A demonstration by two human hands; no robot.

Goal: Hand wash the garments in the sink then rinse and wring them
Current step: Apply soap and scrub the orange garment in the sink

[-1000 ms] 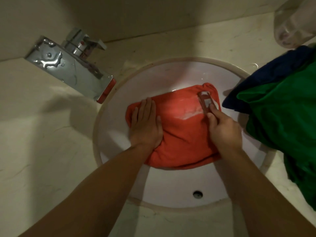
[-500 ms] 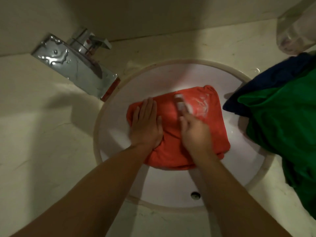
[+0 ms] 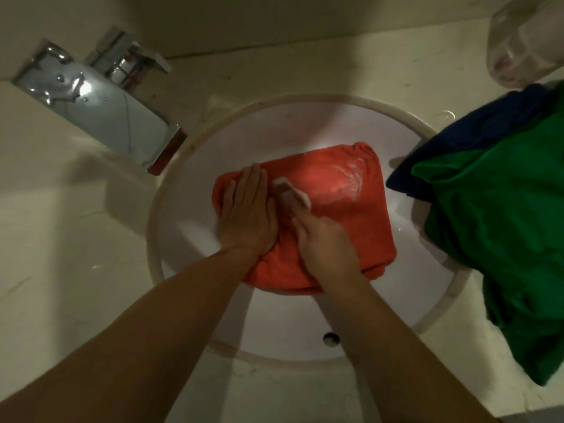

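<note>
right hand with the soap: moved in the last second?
Yes. The right hand, gripping the soap bar, slid left across the orange garment, from its edge near the blue garment to right beside the left hand.

Folded orange garment (image 3: 341, 230) lying flat in round white sink (image 3: 244, 132), soap streaks at its 1 o'clock, green garment (image 3: 503, 224) over blue garment (image 3: 476, 132) heaped at sink's 3 o'clock

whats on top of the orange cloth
Left hand lying flat, right hand holding a soap bar, and suds streaks. The cloth beneath both hands is hidden.
</note>
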